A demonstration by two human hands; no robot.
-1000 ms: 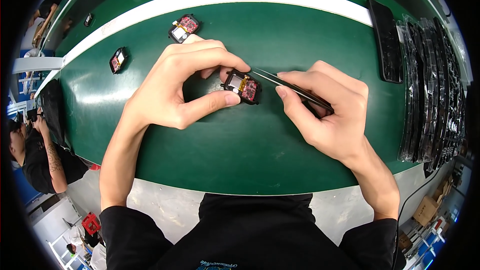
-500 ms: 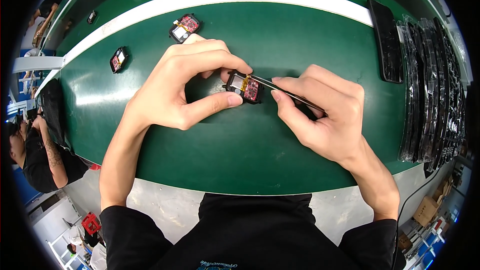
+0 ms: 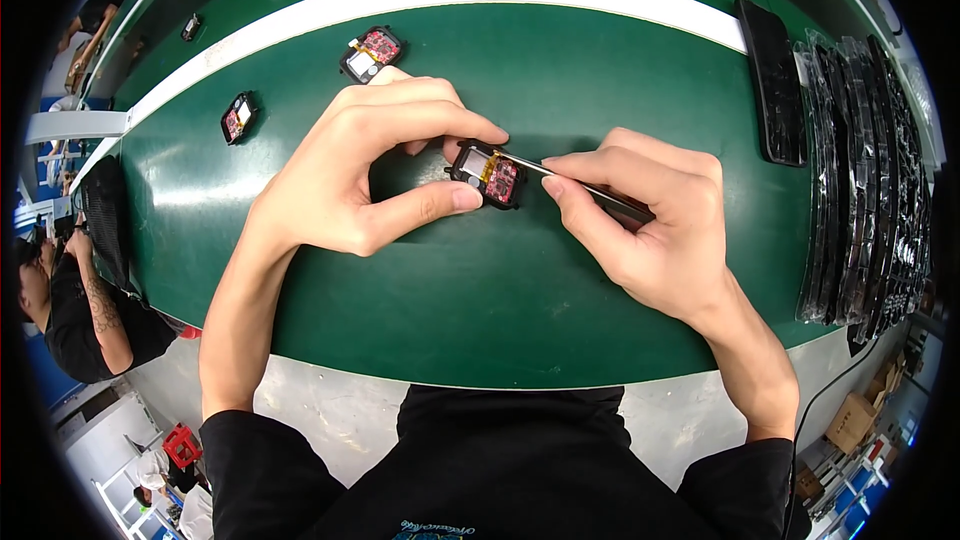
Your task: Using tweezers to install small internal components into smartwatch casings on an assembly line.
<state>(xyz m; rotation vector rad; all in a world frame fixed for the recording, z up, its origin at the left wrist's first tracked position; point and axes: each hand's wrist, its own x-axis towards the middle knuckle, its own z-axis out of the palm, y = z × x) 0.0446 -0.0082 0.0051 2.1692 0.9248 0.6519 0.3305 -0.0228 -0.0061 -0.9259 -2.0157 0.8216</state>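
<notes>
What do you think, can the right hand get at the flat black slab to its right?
Probably yes: nothing seems to stand between the right hand and the black slab, though the tweezers in its grip would likely need setting down first.

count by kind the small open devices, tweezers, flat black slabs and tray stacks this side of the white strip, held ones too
Small open devices: 3 (held device, upper device, far-left device)
Tweezers: 1, in the right hand
Flat black slab: 1
Tray stack: 1
Total: 6
</notes>
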